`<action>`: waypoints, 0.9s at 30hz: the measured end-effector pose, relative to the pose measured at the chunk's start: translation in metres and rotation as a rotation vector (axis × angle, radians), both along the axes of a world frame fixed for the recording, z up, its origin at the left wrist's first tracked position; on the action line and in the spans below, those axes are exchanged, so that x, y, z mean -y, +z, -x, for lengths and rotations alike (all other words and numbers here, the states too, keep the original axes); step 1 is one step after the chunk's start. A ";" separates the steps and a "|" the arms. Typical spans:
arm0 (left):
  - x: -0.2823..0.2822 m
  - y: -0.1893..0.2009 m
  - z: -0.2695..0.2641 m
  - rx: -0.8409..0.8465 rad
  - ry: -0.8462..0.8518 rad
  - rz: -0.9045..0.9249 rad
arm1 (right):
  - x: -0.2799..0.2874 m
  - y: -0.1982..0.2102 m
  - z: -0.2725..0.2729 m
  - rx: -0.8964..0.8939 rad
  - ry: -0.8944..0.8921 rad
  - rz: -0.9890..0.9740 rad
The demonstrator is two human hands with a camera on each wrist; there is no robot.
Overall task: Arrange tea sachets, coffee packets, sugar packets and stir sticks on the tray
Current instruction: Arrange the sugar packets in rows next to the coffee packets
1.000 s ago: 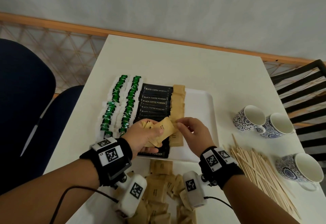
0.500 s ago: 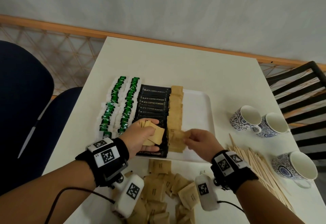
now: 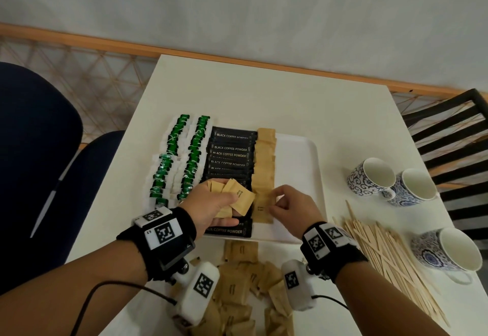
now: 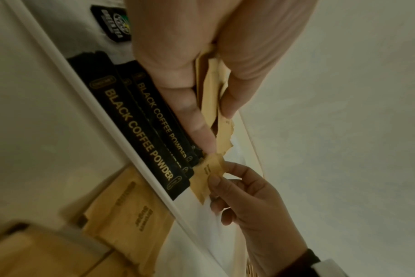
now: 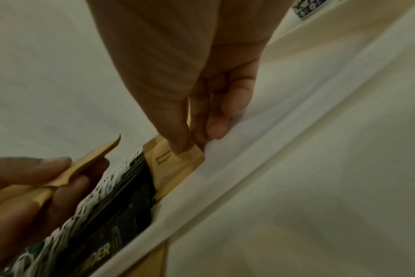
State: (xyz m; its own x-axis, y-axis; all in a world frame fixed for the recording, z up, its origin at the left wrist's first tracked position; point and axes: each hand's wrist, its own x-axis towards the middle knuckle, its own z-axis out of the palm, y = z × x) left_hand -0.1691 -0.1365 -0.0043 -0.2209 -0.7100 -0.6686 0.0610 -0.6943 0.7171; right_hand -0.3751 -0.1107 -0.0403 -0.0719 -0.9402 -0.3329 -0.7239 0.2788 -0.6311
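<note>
A white tray (image 3: 298, 166) holds two rows of green tea sachets (image 3: 182, 161), a column of black coffee packets (image 3: 229, 156) and a column of brown sugar packets (image 3: 265, 166). My left hand (image 3: 219, 203) hovers over the tray's near end and grips a fanned bunch of brown sugar packets (image 3: 239, 199) (image 4: 213, 97). My right hand (image 3: 287, 205) pinches one sugar packet (image 3: 261, 207) (image 5: 178, 161) (image 4: 206, 174) lying at the near end of the sugar column. Loose sugar packets (image 3: 245, 285) are heaped on the table before the tray. Wooden stir sticks (image 3: 388, 253) lie in a pile to the right.
Three blue-patterned cups (image 3: 372, 177) (image 3: 414, 187) (image 3: 449, 251) stand on the table's right side beyond the sticks. A dark blue chair (image 3: 39, 150) is at the left, a black slatted chair (image 3: 454, 129) at the right. The tray's right half (image 3: 295, 190) is bare.
My right hand drew one sugar packet from the bunch in my left hand and lowered it onto the near end of the sugar column. The left hand stayed nearly still.
</note>
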 end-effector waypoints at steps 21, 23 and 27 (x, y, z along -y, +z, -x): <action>-0.004 -0.001 0.021 0.009 -0.009 0.029 | -0.009 0.018 -0.009 0.214 -0.110 0.103; -0.007 0.000 0.023 -0.020 -0.023 0.040 | -0.010 0.020 -0.014 0.299 -0.105 0.002; -0.009 0.003 0.024 -0.033 -0.083 0.048 | -0.007 0.026 -0.011 0.649 -0.367 0.018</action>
State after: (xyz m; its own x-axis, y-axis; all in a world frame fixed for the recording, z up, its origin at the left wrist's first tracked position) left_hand -0.1929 -0.1279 -0.0012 -0.3018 -0.7194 -0.6256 0.0284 -0.6627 0.7484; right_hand -0.3642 -0.1036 -0.0141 -0.1769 -0.8994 -0.3998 -0.0668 0.4162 -0.9068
